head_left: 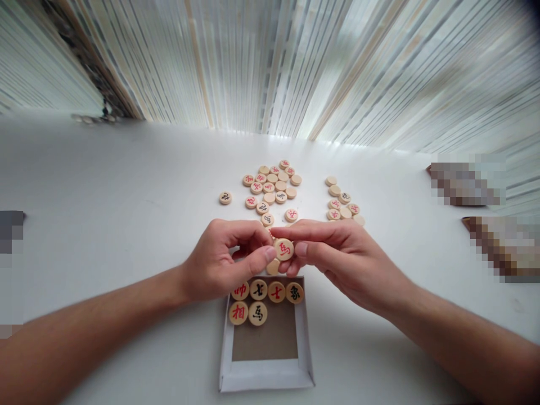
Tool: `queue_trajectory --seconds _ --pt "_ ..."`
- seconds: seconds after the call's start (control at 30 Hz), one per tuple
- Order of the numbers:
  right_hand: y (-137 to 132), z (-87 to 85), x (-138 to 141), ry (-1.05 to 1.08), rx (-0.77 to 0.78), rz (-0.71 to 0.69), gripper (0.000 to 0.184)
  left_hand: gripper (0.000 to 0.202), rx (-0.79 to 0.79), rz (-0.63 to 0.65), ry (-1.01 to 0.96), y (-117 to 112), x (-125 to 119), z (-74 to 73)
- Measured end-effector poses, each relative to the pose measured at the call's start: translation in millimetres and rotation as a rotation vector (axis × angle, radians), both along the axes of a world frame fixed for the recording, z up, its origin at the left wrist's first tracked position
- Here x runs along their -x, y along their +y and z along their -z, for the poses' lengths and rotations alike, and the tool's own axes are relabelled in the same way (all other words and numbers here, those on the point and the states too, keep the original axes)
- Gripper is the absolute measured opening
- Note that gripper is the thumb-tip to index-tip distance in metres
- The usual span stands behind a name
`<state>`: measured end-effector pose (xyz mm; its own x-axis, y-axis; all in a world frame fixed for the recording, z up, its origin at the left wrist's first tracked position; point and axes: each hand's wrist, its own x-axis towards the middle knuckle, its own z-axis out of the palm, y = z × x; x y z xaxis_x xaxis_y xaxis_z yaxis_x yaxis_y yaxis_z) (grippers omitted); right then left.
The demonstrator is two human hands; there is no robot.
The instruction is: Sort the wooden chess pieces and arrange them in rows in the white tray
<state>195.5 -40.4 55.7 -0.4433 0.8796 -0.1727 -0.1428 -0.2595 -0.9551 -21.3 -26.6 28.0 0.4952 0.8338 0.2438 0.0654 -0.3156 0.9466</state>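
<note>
Between my two hands, a round wooden Chinese chess piece with a red character (284, 249) faces up, just above the box's far edge. The thumb and fingers of my left hand (228, 253) pinch its left side. My right hand (343, 247) grips the right side between thumb and fingers. A plain-faced piece (273, 266) shows just below it, partly hidden by my fingers. Under my hands lies a shallow white box (266, 381) with a brown bottom. Several pieces sit in its far part, among them a red one (238, 313) and a black one (257, 313).
Loose pieces lie beyond my hands on the white table (160, 360), some face up, some plain side up. One cluster (272, 179) is at the centre and a smaller one (345, 212) to the right. Blurred-out objects (464, 184) stand at the right edge. A striped curtain (236, 67) hangs behind.
</note>
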Motion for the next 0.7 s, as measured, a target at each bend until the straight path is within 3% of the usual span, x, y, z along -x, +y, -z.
queue_trajectory --seconds 0.23,0.43,0.7 --pt "-1.8 1.6 0.8 0.007 0.056 -0.045 0.043 0.018 0.016 -0.010 0.008 -0.8 -0.3 0.7" --pt "-2.9 0.4 2.8 -0.041 0.024 0.025 0.032 0.013 -0.039 -0.005 0.000 -1.2 -3.6 -1.1" --pt "-1.5 -3.5 5.2 -0.024 -0.007 0.017 0.027 0.013 0.075 -0.008 -0.022 -3.2 -5.2 -0.2"
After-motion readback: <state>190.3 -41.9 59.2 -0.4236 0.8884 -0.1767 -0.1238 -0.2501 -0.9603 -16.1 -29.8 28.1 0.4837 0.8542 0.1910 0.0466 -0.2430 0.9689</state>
